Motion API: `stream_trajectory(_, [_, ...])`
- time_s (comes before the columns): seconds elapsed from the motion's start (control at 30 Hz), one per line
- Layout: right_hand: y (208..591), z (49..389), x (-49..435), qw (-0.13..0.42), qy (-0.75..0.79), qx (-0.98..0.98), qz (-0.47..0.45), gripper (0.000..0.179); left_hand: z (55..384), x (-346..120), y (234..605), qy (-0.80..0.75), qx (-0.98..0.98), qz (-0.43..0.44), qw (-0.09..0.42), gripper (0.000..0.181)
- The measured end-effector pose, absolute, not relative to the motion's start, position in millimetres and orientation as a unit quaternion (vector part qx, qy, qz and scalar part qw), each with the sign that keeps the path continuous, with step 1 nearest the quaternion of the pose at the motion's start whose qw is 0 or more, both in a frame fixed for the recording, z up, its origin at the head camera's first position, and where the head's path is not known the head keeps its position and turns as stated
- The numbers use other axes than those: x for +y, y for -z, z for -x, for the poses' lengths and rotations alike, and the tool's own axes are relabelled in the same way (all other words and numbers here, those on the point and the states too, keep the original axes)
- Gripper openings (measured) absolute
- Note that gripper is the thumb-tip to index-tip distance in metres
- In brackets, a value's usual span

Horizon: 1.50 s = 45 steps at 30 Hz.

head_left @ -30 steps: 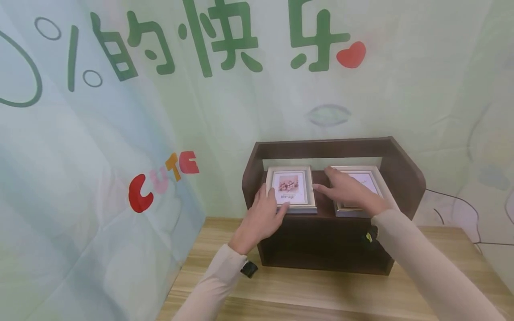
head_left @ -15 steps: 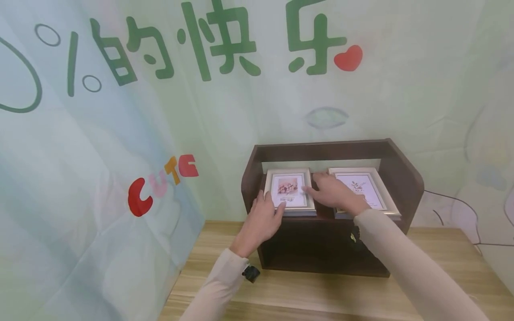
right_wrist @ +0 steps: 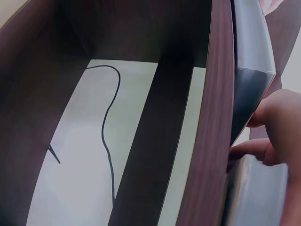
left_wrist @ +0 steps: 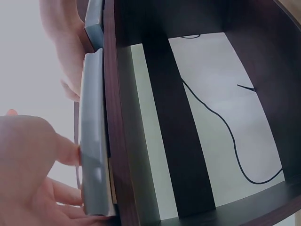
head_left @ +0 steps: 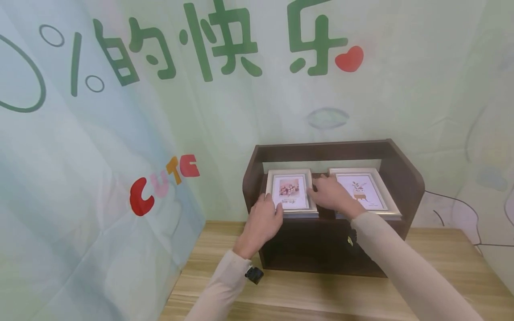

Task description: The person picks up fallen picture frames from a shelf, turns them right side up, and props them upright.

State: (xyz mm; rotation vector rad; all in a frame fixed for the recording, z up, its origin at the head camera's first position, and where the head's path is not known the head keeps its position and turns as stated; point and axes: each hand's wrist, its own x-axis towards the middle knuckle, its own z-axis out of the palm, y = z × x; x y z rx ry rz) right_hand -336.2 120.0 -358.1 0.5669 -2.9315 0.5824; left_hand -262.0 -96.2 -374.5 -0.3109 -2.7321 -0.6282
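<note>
Two cream-rimmed picture frames lie face up on top of a dark brown shelf unit (head_left: pixel 325 151). My left hand (head_left: pixel 263 218) holds the left edge of the left picture frame (head_left: pixel 289 191), which has a floral print. In the left wrist view, its thumb touches the frame's rim and its fingers reach around the side. At that frame's right edge, my right hand (head_left: pixel 331 191) grips with thumb and fingers, partly inside the gap between the frames. The right picture frame (head_left: pixel 373 189) shows a potted plant; my right wrist covers its lower left part.
The unit stands on a wood-grain table (head_left: pixel 225 240) against a printed fabric backdrop (head_left: pixel 225 133). Below the top board is a shelf compartment (left_wrist: pixel 235 14) with a dark crossbar (left_wrist: pixel 174 132). Raised side panels (head_left: pixel 403 178) flank the frames.
My right hand has moved left, off the right picture frame and onto the left one's right edge. My left hand stays at the left edge; that frame has barely shifted.
</note>
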Motion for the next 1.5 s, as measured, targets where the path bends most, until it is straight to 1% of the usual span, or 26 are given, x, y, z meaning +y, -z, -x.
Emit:
stream_trajectory(0.17, [358.0,330.8,120.9,0.041,-0.205,-0.961,-0.18,0.052,258.5,-95.9,373.8,0.24,-0.953,0.095,0.159,0.045])
stream_trajectory(0.23, [358.5,328.1,121.0,0.037,-0.211,-0.961,-0.176,0.051,256.3,-96.0,373.9,0.241,-0.951,0.097,0.168,0.041])
stream_trajectory(0.37, [359.2,322.4,120.8,0.031,-0.224,-0.96,-0.167,0.051,251.5,-96.2,374.8,0.233,-0.946,0.11,0.197,0.025])
stream_trajectory(0.47, [358.0,318.2,120.6,0.034,-0.229,-0.959,-0.164,0.051,248.3,-96.3,374.8,0.239,-0.938,0.116,0.222,0.021])
stream_trajectory(0.6, [356.6,313.7,119.8,0.035,-0.24,-0.957,-0.159,0.043,246.3,-97.4,374.6,0.278,-0.923,0.113,0.241,0.027])
stream_trajectory(0.7, [356.6,311.4,119.8,0.029,-0.27,-0.951,-0.15,0.032,244.9,-98.0,375.7,0.319,-0.914,0.094,0.234,0.033])
stream_trajectory(0.77, [356.9,310.8,120.4,0.024,-0.297,-0.944,-0.141,0.028,243.8,-98.1,377.4,0.353,-0.906,0.075,0.222,0.038])
stream_trajectory(0.83, [356.5,310.7,121.5,0.02,-0.326,-0.936,-0.129,0.03,242.4,-98.0,379.0,0.379,-0.898,0.059,0.215,0.041])
stream_trajectory(0.97, [351.1,311.4,124.3,0.005,-0.389,-0.916,-0.096,0.035,238.3,-97.0,380.8,0.427,-0.874,0.045,0.226,0.041])
stream_trajectory(1.07, [347.0,312.0,127.3,0.0,-0.432,-0.899,-0.071,0.044,236.7,-96.0,381.5,0.465,-0.852,0.048,0.238,0.04])
stream_trajectory(1.23, [344.3,311.8,133.3,0.015,-0.472,-0.88,-0.043,0.045,234.8,-95.5,380.7,0.541,-0.809,0.05,0.225,0.041])
stream_trajectory(1.4, [341.5,310.6,140.6,0.016,-0.5,-0.865,-0.042,0.043,232.8,-95.7,380.3,0.585,-0.781,0.03,0.216,0.042])
stream_trajectory(1.5, [338.9,309.9,145.3,0.01,-0.521,-0.851,-0.06,0.047,232.5,-94.4,380.3,0.596,-0.774,0.012,0.212,0.043])
